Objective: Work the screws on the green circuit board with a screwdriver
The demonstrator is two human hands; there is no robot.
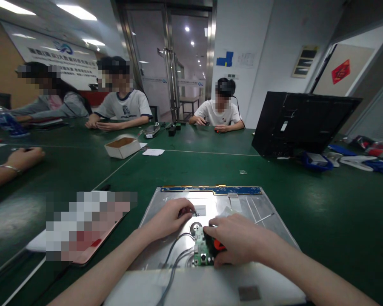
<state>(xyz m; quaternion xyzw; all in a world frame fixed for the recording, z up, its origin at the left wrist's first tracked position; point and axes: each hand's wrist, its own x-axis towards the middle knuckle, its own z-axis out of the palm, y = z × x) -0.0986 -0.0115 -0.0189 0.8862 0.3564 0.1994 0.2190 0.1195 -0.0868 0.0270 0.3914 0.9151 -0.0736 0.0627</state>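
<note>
A flat silver display panel (147, 238) lies in front of me, with a blue circuit strip (210, 190) along its far edge. Over its middle, my left hand (175, 214) has curled fingers, with tiny metal pieces (197, 213), perhaps screws, at the fingertips. My right hand (238, 238) is closed around a screwdriver (219, 245); its red and black handle is partly hidden, and the thin shaft emerges toward the upper right. The fingers of that hand rest at a green circuit board (200, 250). Grey cables (175, 265) run from the board toward me.
A phone-like pink slab (119, 212) and white items lie to the left. Further back are an open white box (123, 146), a paper (153, 151) and a black monitor (300, 123). Several people sit around the green table (338, 204); another person's hand (27, 159) is at left.
</note>
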